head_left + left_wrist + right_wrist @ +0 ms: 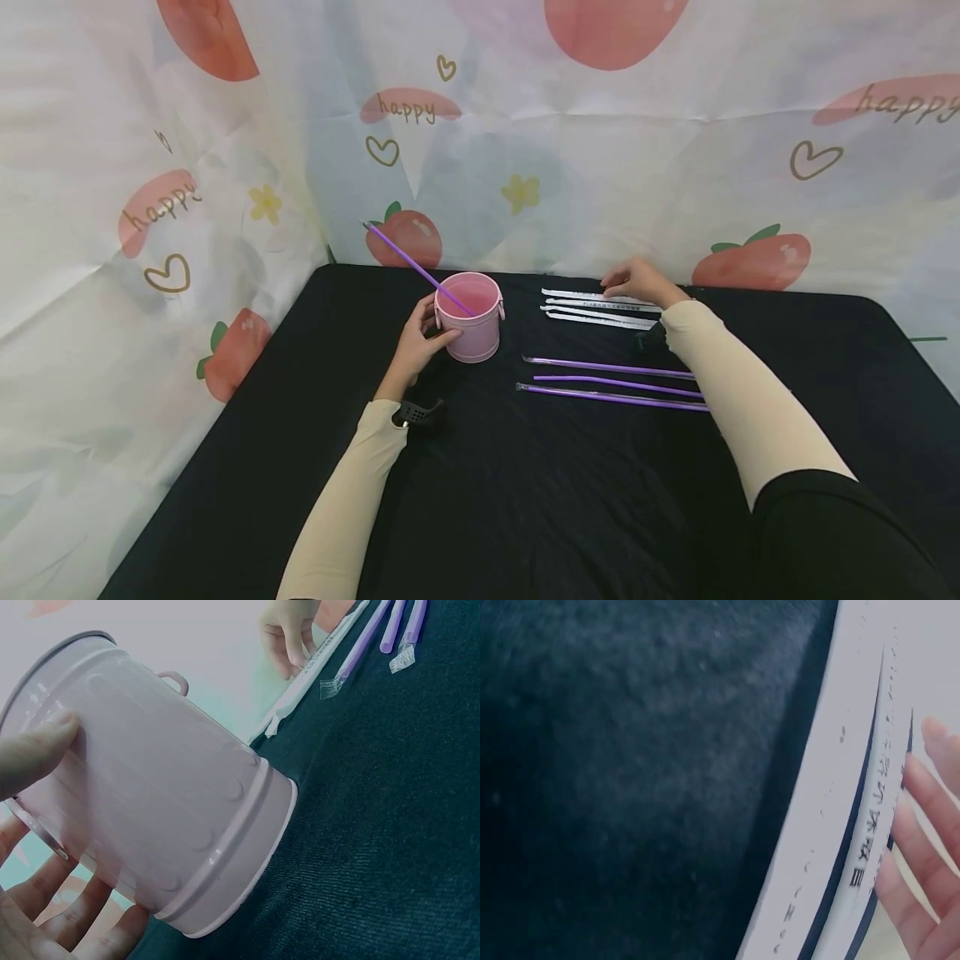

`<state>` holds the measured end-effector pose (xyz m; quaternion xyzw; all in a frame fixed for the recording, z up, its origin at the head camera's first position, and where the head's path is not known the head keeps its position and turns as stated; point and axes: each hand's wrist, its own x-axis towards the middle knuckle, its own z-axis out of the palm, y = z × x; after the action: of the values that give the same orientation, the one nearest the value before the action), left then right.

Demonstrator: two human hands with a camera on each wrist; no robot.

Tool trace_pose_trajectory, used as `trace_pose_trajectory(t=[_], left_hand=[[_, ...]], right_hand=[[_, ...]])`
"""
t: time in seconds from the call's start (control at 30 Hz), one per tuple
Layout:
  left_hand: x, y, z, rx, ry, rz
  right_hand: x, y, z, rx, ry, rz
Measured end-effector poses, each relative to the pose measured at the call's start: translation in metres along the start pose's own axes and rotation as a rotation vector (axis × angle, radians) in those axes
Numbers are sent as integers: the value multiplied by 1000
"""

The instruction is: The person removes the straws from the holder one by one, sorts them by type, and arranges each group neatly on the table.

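Note:
My left hand point(411, 348) grips a small pink metal bucket point(474, 337), thumb on the near wall and fingers round the side by its handle. The bucket stands upright on the black table, and one purple straw point(408, 260) leans out over its rim to the left. My right hand point(639, 282) is over several white paper-wrapped straws point(585, 316) at the back. Its fingertips point(913, 769) touch the farthest wrapped straw, with the fingers loosely bent. In the right wrist view, printed letters show on a paper wrapper point(870, 825).
Nearer than the white straws lie three purple straws point(600, 379), at least two in clear wrappers; the right forearm hides their right ends. The black-covered table point(525, 500) meets a fruit-print curtain point(622, 192) at the back and left.

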<state>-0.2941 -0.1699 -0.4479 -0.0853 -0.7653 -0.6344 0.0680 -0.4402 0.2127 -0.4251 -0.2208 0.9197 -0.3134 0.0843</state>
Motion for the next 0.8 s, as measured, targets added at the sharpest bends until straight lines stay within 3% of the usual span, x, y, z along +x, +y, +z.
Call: trace_pose_trajectory(t=[0.47,0.7,0.8], left_hand=[[0,1,0,4,2,16],[1,1,-2,-26,-18,-15],[-3,10,-2,-21,-22,-23]], right_hand=[[-10,9,-8,143,75,-24],[-15,-3,-12,181,189,-25],[-15,-10,-14,201,228,-32]])
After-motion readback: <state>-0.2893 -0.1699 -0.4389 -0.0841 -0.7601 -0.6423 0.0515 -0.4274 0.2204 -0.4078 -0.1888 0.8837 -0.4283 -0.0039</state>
